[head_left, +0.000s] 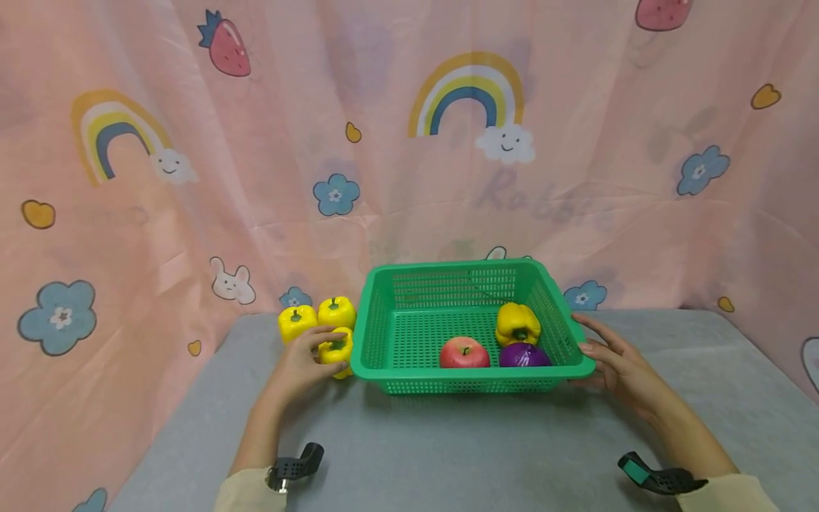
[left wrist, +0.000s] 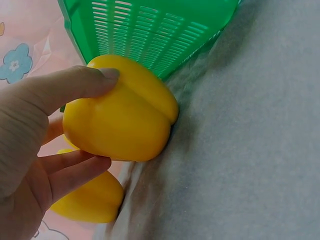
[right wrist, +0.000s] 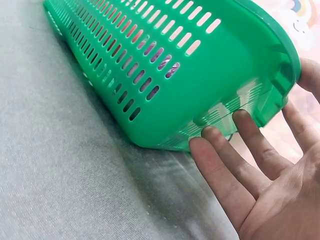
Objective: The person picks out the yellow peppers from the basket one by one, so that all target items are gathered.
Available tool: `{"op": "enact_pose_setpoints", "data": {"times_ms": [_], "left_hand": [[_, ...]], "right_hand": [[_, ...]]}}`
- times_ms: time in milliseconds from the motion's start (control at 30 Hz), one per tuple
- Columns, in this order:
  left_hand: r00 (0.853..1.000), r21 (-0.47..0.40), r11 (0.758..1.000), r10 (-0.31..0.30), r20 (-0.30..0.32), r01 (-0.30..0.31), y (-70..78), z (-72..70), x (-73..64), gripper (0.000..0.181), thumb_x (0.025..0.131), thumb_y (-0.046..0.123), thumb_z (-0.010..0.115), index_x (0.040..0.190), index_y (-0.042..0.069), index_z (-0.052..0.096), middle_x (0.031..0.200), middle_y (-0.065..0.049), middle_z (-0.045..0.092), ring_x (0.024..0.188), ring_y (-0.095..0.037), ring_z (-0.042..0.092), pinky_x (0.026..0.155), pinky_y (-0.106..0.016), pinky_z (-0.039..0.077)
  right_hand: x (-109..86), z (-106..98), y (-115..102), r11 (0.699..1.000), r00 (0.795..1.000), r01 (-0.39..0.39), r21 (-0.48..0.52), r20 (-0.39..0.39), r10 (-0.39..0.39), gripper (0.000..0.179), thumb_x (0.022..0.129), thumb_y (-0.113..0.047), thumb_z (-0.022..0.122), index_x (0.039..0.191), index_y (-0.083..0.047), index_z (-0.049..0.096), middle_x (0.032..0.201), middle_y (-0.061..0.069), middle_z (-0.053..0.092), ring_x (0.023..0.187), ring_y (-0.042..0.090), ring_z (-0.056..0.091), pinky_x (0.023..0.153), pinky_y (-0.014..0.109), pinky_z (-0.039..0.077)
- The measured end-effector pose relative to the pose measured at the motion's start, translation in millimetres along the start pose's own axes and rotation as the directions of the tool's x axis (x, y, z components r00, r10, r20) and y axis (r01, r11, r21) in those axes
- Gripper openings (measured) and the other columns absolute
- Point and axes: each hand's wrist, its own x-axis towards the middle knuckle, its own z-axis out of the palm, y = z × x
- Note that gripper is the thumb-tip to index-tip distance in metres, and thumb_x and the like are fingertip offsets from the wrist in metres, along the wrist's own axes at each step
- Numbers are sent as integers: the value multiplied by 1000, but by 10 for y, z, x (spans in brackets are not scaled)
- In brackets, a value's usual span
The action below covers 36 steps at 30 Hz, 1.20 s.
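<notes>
My left hand [head_left: 301,363] grips a yellow bell pepper [left wrist: 125,110] between thumb and fingers, just left of the green basket [head_left: 473,372]. Two more yellow bell peppers [head_left: 297,321] stand behind it; the left wrist view shows one yellow pepper [left wrist: 95,200] past the fingers. At the basket's right end is my right hand [head_left: 623,370], its fingers fairly straight against or close beside the side wall. Inside the basket lie a red apple [head_left: 464,353], a yellow bell pepper [head_left: 517,325] on its side and a purple cabbage or onion [head_left: 524,355], partly hidden by the front rim.
A grey cloth [head_left: 461,455] covers the table under everything. Behind it hangs a pink curtain [head_left: 288,142] printed with rainbows, flowers and strawberries. Each wrist wears a black strap mount [head_left: 297,464].
</notes>
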Motion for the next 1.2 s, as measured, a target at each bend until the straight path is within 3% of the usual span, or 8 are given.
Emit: {"op": "enact_pose_setpoints", "data": {"times_ms": [233,533,1200], "left_hand": [[1000,-10,1000,-5,23,6,13,-8,1,44,84,17,81,125,10,72,149,-15,54,137,-39,51,103,-55,53],[999,0,999,34,31,-34,1,-23,0,42,84,15,81,125,8,72,149,-19,54,136,-42,52,102,-56,53],[998,-38,999,11,58,-9,35,-67,-10,46,85,17,81,128,6,69,152,-21,49,141,-43,46,111,-59,44]], "right_hand": [[-7,0,-2,1000,1000,-3,1,-9,3,56,110,-16,37,161,-30,20,129,-21,62,105,11,72,85,35,62],[-2,-4,-1,1000,1000,-10,8,-13,10,54,110,-16,37,159,-34,23,127,-20,63,102,13,73,85,35,62],[1,-7,1,1000,999,-28,5,-16,28,55,110,-17,37,160,-33,20,127,-21,62,103,13,73,85,34,61]]}}
